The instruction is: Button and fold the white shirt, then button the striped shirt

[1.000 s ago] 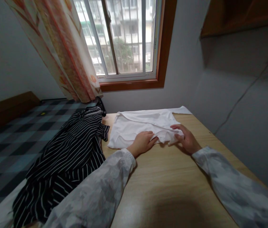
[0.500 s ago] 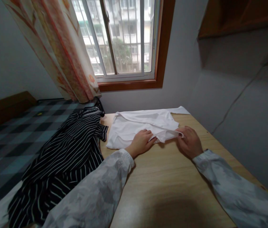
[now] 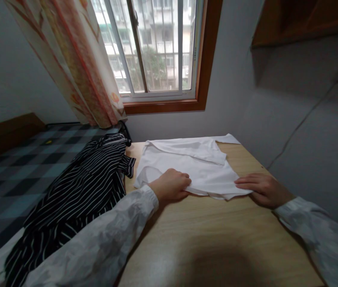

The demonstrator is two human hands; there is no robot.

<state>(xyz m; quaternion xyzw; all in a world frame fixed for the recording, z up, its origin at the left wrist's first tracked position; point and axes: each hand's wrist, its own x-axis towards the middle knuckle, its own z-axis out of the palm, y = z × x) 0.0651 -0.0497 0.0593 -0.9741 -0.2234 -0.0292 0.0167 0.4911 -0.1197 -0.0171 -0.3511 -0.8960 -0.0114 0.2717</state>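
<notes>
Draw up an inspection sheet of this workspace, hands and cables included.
Surface: pale wood-grain table, dark shadow on its near part.
Work items: white cloth garment, spread flat, upper part folded over.
Clutter: black-and-white striped cloth garment, rumpled, left of the white one.
Hands: left hand and right hand touch the white garment's near edge; grip unclear.
Cables: thin light-coloured cord along the right wall.
Surroundings: orange-patterned curtain.

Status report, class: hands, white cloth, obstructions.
Left hand on white cloth, near edge; right hand at near right corner. Cloth lies on table. Striped clothing left, not overlapping.
</notes>
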